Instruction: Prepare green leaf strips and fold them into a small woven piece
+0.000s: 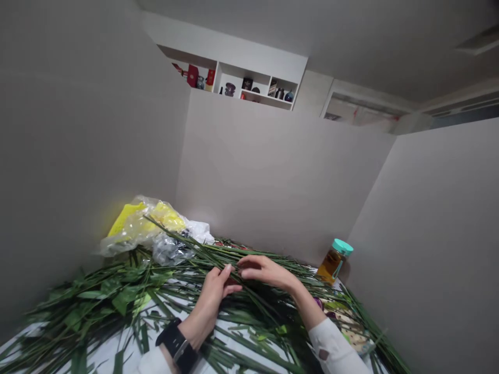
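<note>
Long green leaf stems (210, 257) run diagonally from the upper left through the middle, over a wide heap of similar leaves. My left hand (215, 293), below a black wristwatch (177, 345) strap, is closed on these stems between thumb and fingers. Beside it, my right hand (265, 270) comes in from the right with its palm turned down. Its fingers are curved, with a gap between thumb and forefinger, close to the same stems. Whether its fingertips touch them is hard to make out. Broader leaves (113, 293) lie heaped at the left.
Clear plastic bags with yellow contents (142, 223) stand at the back left. An amber bottle with a turquoise lid (335, 262) is at the back right. Cut leaf pieces litter the white tabletop (156, 330). Grey partitions (273, 176) enclose the table, with wall shelves (253, 85) behind.
</note>
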